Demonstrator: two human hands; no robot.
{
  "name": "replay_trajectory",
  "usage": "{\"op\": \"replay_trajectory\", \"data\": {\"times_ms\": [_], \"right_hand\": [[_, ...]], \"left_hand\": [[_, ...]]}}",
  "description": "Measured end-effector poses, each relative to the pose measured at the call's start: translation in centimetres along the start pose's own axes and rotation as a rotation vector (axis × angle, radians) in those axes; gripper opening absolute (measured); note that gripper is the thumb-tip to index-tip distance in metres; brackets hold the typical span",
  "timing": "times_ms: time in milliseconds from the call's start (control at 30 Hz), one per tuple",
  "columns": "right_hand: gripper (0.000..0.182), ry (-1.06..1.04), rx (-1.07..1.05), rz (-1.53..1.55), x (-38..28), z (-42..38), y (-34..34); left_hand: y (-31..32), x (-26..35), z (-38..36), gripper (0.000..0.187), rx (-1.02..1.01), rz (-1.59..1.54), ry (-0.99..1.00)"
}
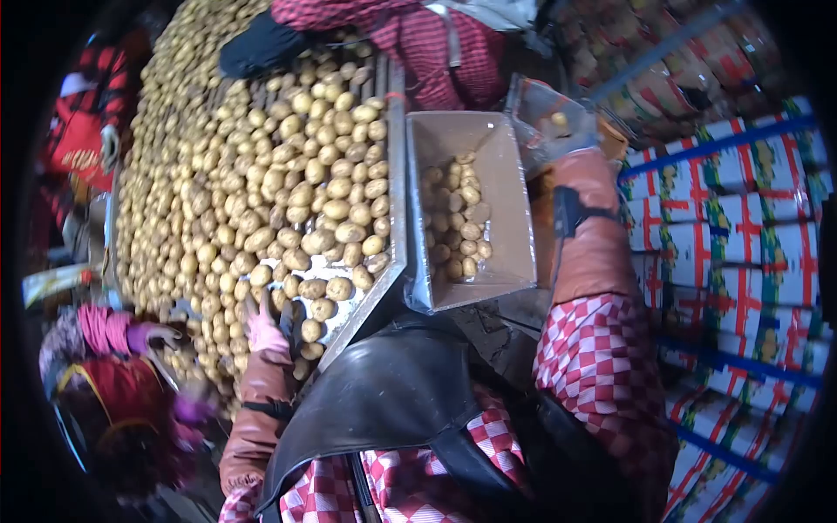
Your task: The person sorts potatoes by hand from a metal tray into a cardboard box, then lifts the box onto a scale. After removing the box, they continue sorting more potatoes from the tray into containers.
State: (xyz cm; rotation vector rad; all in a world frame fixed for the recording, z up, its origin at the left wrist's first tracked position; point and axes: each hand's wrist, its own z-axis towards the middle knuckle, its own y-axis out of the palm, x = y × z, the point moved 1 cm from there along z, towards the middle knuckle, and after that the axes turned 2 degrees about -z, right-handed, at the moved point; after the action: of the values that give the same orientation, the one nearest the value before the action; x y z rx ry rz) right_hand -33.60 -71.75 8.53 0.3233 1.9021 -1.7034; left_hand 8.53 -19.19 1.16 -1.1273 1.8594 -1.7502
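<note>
- Broad sorting table [399, 174] from 7 to 12 o'clock, thick with potatoes [261, 200]; its raised edge, I judge, keeps them from rolling off at me.
- At 8 o'clock my left hand [264, 329] reaches in among them, fingers a little apart, touching potatoes and, as far as I can see, not closed around one. It sits low by the near edge, probably because that is the easiest reach.
- At 2 o'clock my right arm stretches out to a clear bag [542, 100]. Plastic and blur cover the right hand [568, 139], so I cannot tell whether its fingers are closed; one potato [559, 118] shows right beside it.
- Between my arms, at 1 o'clock, the open box [510, 218] stands just beside the table edge, more potatoes lying inside. Plastic hangs over its near corner, likely a liner. Set so close, it spares me a long carry.
- At 3 o'clock, printed cartons [732, 183] are stacked behind blue bars, presumably to stop them toppling.
- A co-worker's dark glove [261, 45] lies over the potatoes at 11 o'clock, well apart from my hands.
</note>
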Motion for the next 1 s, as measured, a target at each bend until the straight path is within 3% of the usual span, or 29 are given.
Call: {"op": "replay_trajectory", "data": {"times_ms": [33, 67, 100, 133, 167, 233, 267, 300, 400, 467, 500, 567, 633, 700, 733, 767, 833, 867, 900, 933, 967, 1000], "right_hand": [[0.039, 0.073, -0.254, -0.707, -3.9, -1.3, -2.4], [0.047, 0.024, -0.531, -1.156, -7.9, -2.8, -4.9], [0.047, -0.033, -0.402, -1.216, -4.6, -1.7, -3.4], [0.046, -0.158, -0.301, -1.257, -2.3, -1.5, -1.8], [0.046, -0.317, -0.194, -1.32, -0.7, -1.0, -0.3], [0.046, -0.737, 0.137, -1.447, 0.0, -0.1, 2.8], [0.046, -0.923, 0.327, -1.419, -1.6, -0.4, 4.9], [0.047, -0.892, 0.298, -1.115, -4.1, -1.5, 7.1], [0.051, -0.62, -0.146, 0.124, -14.4, -11.0, 14.6], [0.054, -0.557, -0.454, 0.518, -19.4, -15.6, 17.6], [0.056, -0.431, -0.65, 0.655, -21.2, -17.1, 18.5], [0.06, 0.127, -1.037, 0.948, -23.7, -17.7, 18.9], [0.058, 0.001, -1.09, 0.846, -25.6, -19.4, 19.7], [0.047, 0.021, -1.02, 0.592, -27.7, -21.0, 19.6], [0.036, -0.135, -0.96, 0.511, -27.8, -21.1, 20.5], [0.034, -0.427, -0.845, 0.279, -28.4, -21.4, 20.7], [0.034, -0.628, -0.711, 0.264, -25.4, -21.3, 24.1], [0.04, -0.618, -0.652, 0.081, -27.1, -23.4, 23.8], [0.056, -0.588, -0.762, -0.021, -24.7, -23.1, 26.8], [0.078, -0.809, -0.792, -0.227, -27.0, -25.6, 26.5], [0.089, -0.755, -0.741, -0.564, -30.2, -29.3, 25.4], [0.089, -0.716, -0.856, -0.483, -32.3, -30.5, 25.7]], "left_hand": [[-0.9, 0.8, -0.1, 0.069, -0.053, -0.016, -0.032], [-1.6, 1.1, -0.1, 0.072, -0.067, -0.094, -0.015], [-3.6, 3.1, 0.0, 0.075, -0.19, -0.087, -0.151], [-3.7, 3.1, -0.5, 0.075, -0.153, -0.01, -0.148], [-4.9, 3.5, -1.3, 0.069, -0.168, -0.171, -0.144], [-2.3, 0.8, -2.4, 0.065, 0.038, -0.155, 0.038], [-2.6, 0.9, -2.8, 0.063, 0.041, -0.159, 0.077], [-2.8, 1.6, -3.3, 0.061, 0.041, -0.164, 0.14], [-1.8, -0.1, -5.4, 0.06, 0.042, -0.053, 0.316], [-2.2, -4.2, -7.0, 0.06, -0.038, -0.027, 0.21], [-2.9, -5.8, -7.9, 0.06, -0.084, -0.059, 0.111], [-2.5, -8.9, -10.9, 0.059, 0.096, -0.048, -0.019], [-1.3, -12.0, -12.7, 0.057, 0.236, -0.073, -0.191], [0.0, -13.2, -13.7, 0.057, 0.308, -0.049, -0.315], [0.6, -13.7, -14.2, 0.056, 0.368, -0.025, -0.416], [-0.8, -12.2, -14.2, 0.051, 0.356, -0.007, -0.559], [2.8, -12.1, -14.2, 0.05, 0.49, -0.074, -0.464], [1.8, -10.4, -13.5, 0.05, 0.303, -0.129, -0.337], [0.0, -8.6, -12.9, 0.049, 0.115, -0.184, -0.211], [-1.1, -7.5, -12.3, 0.047, 0.099, -0.195, -0.047], [-1.7, -7.1, -12.0, 0.046, 0.082, -0.203, 0.119], [-0.5, -8.7, -11.6, 0.048, 0.041, -0.042, 0.155]]}}
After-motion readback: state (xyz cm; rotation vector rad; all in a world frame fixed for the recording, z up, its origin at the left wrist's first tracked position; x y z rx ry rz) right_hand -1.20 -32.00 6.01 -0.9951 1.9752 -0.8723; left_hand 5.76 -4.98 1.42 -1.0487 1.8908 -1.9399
